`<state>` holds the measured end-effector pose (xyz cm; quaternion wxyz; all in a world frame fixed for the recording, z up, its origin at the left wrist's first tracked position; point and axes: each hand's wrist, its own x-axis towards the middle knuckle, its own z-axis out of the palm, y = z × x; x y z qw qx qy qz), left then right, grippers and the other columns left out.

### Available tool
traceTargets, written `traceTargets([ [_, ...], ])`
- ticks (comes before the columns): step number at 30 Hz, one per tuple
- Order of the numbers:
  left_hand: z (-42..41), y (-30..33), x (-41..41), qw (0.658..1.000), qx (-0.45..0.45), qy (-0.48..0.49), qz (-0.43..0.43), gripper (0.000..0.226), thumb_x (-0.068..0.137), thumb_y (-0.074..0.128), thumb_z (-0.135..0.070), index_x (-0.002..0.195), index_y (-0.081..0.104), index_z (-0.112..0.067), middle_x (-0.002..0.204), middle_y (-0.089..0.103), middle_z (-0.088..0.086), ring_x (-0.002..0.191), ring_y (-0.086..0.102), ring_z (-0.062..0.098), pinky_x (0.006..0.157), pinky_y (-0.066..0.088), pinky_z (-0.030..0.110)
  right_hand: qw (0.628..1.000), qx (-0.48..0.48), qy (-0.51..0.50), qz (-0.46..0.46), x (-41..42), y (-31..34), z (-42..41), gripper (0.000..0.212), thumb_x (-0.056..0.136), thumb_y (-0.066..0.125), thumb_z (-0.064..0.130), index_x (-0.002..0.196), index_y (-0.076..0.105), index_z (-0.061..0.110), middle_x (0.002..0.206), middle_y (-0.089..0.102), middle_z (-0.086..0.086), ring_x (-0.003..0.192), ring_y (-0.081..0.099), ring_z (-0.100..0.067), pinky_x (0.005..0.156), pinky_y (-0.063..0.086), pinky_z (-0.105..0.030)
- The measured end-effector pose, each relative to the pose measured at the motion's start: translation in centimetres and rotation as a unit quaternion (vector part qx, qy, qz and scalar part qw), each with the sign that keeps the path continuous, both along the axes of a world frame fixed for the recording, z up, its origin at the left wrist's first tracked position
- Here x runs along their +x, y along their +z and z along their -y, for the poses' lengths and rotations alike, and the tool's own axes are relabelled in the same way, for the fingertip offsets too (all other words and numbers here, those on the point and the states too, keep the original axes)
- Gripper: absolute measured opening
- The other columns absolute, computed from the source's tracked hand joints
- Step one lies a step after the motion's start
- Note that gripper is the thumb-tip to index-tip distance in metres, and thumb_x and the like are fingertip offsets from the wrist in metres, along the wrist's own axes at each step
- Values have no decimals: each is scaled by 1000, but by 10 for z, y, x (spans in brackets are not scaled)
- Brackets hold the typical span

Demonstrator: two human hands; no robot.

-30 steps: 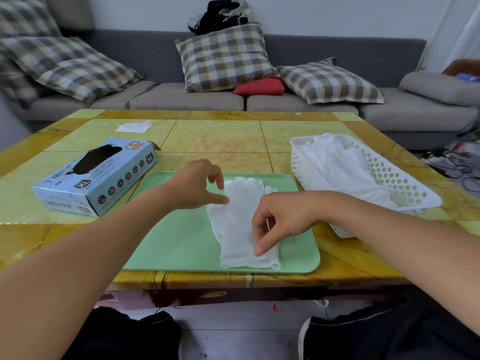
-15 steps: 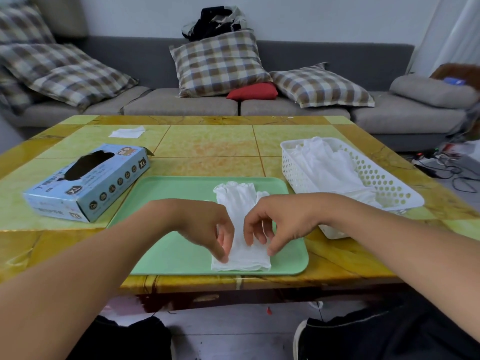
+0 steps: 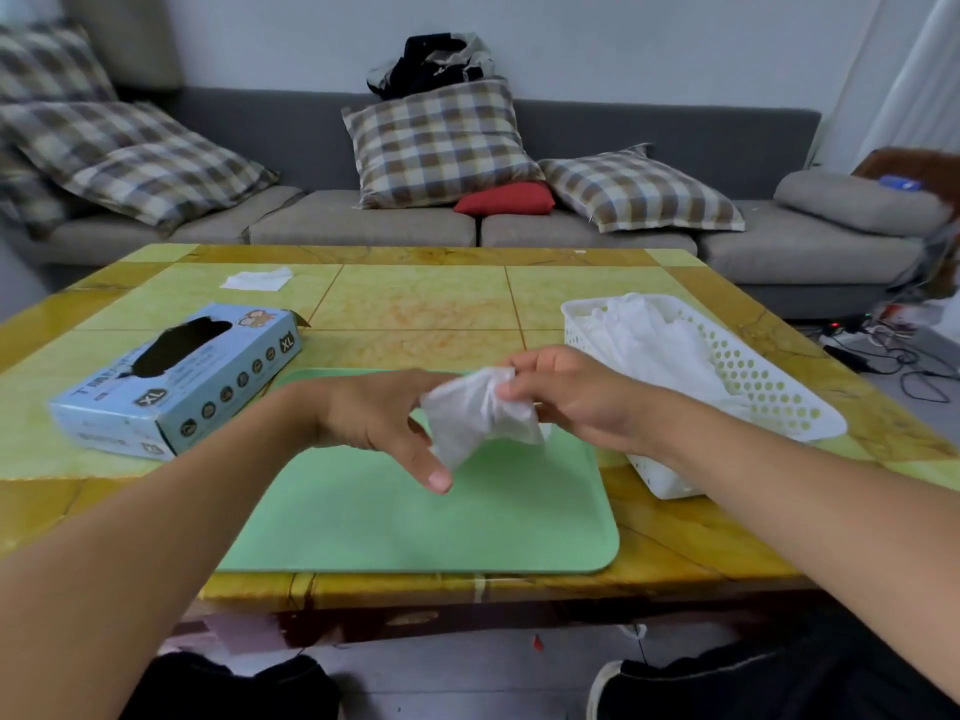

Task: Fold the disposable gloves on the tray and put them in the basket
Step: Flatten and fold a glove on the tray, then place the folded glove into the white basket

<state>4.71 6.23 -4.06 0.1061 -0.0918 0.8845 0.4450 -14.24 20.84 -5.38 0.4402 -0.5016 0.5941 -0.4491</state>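
A: Head view only. Folded glove (image 3: 480, 415) up off the tray (image 3: 415, 517), pinched at its top edge by right hand (image 3: 566, 397), fingers curled round it. Lifted like that probably to carry it over in one piece.

B: Yep. Left hand (image 3: 384, 420) under the lower corner, thumb and fingers loosely round it, likely to stop the fold flopping open. Basket (image 3: 769, 392) just beside, right side of the counter (image 3: 415, 309), already loaded with white gloves (image 3: 654, 345). Glove box (image 3: 182, 381) parked left, out of the way.

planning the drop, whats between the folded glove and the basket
In the head view only the right hand, pinching the folded glove, lies between it and the basket.
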Motion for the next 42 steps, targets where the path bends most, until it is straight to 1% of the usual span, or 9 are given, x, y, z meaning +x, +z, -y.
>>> traceTargets([
  [3, -8, 7, -7, 971, 96, 146, -163, 48, 77, 86, -23, 121, 67, -21, 119, 73, -5, 116, 66, 16, 94, 54, 30, 981, 8, -54, 188, -10, 17, 7, 18, 89, 64, 15, 98, 66, -1, 98, 58, -17, 92, 54, -30, 86, 46, -37],
  [5, -14, 11, -17, 928, 177, 232, -232, 30, 83, 75, -26, 108, 72, -9, 109, 76, 6, 101, 71, 23, 87, 56, 34, 966, 29, -60, 252, -9, 27, 6, 50, 93, 58, 18, 134, 54, -11, 122, 52, -22, 110, 49, -33, 101, 42, -43],
  [8, -22, 23, -32, 871, 221, 330, -290, 20, 92, 70, -27, 83, 69, -9, 86, 72, 11, 75, 65, 24, 71, 53, 33, 938, 13, -56, 343, -7, 43, -3, 58, 98, 51, 37, 143, 53, 1, 141, 56, -20, 117, 56, -29, 109, 41, -42],
  [11, -35, 34, -46, 845, 215, 360, -332, 22, 96, 68, -26, 76, 71, -16, 77, 72, 7, 65, 65, 19, 63, 55, 29, 943, -6, 10, 332, -7, 52, -17, 85, 87, 47, 70, 145, 54, 8, 143, 58, -14, 133, 55, -30, 118, 35, -46],
  [14, -53, 47, -57, 831, 204, 359, -373, 17, 97, 67, -26, 85, 74, -17, 85, 75, 12, 74, 68, 21, 73, 58, 38, 967, -34, -53, 246, -6, 53, -26, 66, 91, 61, 51, 144, 56, 11, 144, 58, -14, 137, 51, -33, 120, 31, -53],
  [19, -80, 76, -70, 825, 155, 328, -434, 15, 98, 65, -25, 98, 75, -14, 91, 76, 15, 76, 71, 22, 72, 60, 40, 956, -140, -168, 196, -11, 88, -52, 33, 100, 61, 17, 127, 66, -2, 124, 71, -17, 115, 68, -29, 103, 53, -43],
  [26, -109, 102, -96, 852, 327, 274, -303, 21, 101, 60, -27, 105, 74, -12, 101, 78, 3, 86, 74, 16, 65, 58, 26, 952, -144, -248, 111, -39, 134, -97, 22, 94, 68, 11, 113, 72, 1, 104, 77, -15, 91, 75, -27, 78, 62, -37],
  [34, -121, 86, -137, 889, 328, 225, -225, 21, 95, 66, -23, 111, 74, -12, 105, 78, 2, 96, 75, 17, 75, 60, 28, 958, -56, -265, 93, -78, 118, -118, 29, 95, 67, 13, 121, 70, 2, 116, 73, -18, 108, 71, -31, 95, 58, -42],
  [42, -124, 75, -140, 909, 271, 187, -257, 24, 103, 54, -23, 110, 74, -11, 105, 77, 6, 96, 74, 20, 84, 61, 34, 968, -55, -221, 107, -90, 110, -134, 26, 94, 65, 10, 117, 71, 2, 114, 75, -16, 101, 74, -27, 82, 63, -36],
])
